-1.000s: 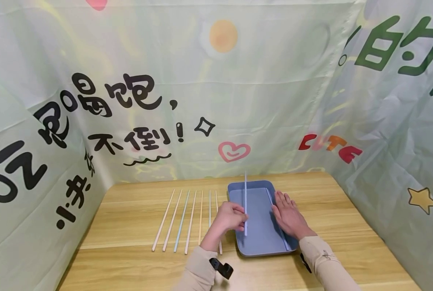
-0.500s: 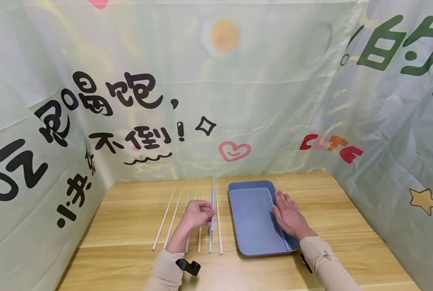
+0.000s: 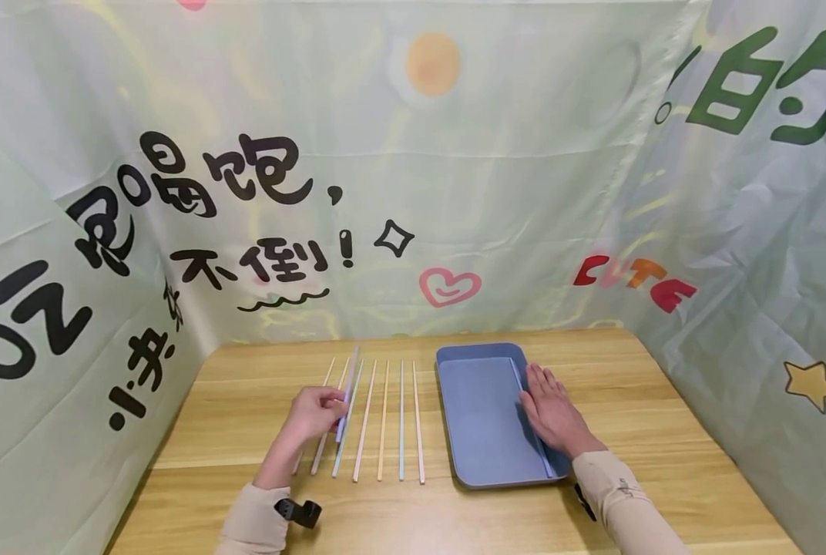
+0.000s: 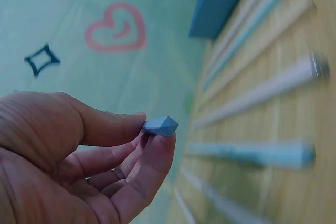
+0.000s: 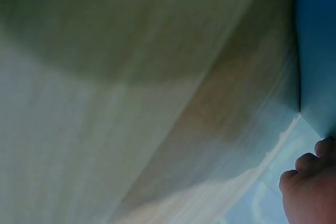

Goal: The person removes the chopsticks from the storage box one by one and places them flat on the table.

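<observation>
My left hand (image 3: pixel 313 412) pinches a lavender-blue chopstick (image 3: pixel 353 374) between thumb and fingers, over the left part of a row of chopsticks. In the left wrist view the faceted blunt end of the held chopstick (image 4: pixel 161 125) pokes out past the fingertips. Several pastel chopsticks lie side by side on the table, among them a yellow chopstick (image 3: pixel 384 424) and a pink chopstick (image 3: pixel 418 432). My right hand (image 3: pixel 552 408) rests with straight fingers on the right rim of a blue-grey tray (image 3: pixel 482 416). Inside the tray, one bluish chopstick (image 3: pixel 543 456) lies along its right side.
The wooden table (image 3: pixel 663 462) ends at a printed cloth backdrop (image 3: pixel 524 193) behind and at both sides. A gap of bare wood separates the chopstick row from the tray. A black wrist device (image 3: pixel 298 512) sits on the left sleeve (image 3: pixel 253 520).
My left hand has carried the lavender-blue chopstick leftward from over the tray, across the row, to its left part. The right hand and the tray have stayed in place.
</observation>
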`<action>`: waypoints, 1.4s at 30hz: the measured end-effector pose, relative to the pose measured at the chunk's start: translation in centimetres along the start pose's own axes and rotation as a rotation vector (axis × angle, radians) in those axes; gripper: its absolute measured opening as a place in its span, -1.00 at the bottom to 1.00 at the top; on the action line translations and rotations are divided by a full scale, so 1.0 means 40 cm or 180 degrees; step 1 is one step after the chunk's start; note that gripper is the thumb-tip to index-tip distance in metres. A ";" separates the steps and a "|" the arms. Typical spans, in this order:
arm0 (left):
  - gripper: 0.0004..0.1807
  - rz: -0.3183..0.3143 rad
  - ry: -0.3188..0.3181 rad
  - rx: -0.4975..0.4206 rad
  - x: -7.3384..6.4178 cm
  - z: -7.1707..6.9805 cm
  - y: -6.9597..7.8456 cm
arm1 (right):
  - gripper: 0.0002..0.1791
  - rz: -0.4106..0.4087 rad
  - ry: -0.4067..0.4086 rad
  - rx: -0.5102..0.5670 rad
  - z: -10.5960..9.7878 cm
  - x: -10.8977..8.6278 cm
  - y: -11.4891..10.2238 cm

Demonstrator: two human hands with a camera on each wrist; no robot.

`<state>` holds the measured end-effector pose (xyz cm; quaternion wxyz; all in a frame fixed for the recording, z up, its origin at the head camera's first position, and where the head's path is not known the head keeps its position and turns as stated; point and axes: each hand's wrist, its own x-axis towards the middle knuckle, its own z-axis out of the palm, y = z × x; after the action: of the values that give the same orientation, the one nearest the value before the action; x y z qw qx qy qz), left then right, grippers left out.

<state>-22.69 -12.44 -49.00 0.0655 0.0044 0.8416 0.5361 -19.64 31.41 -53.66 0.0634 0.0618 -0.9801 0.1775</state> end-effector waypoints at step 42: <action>-0.88 -0.0325 0.0574 0.1281 -0.039 -0.179 -0.166 | -0.30 0.0029 -0.0009 -0.0011 0.002 0.002 0.002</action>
<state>-21.53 -21.84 -51.83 0.0149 -0.0731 0.9332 0.3516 -19.74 31.46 -53.77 0.0613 0.0575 -0.9808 0.1760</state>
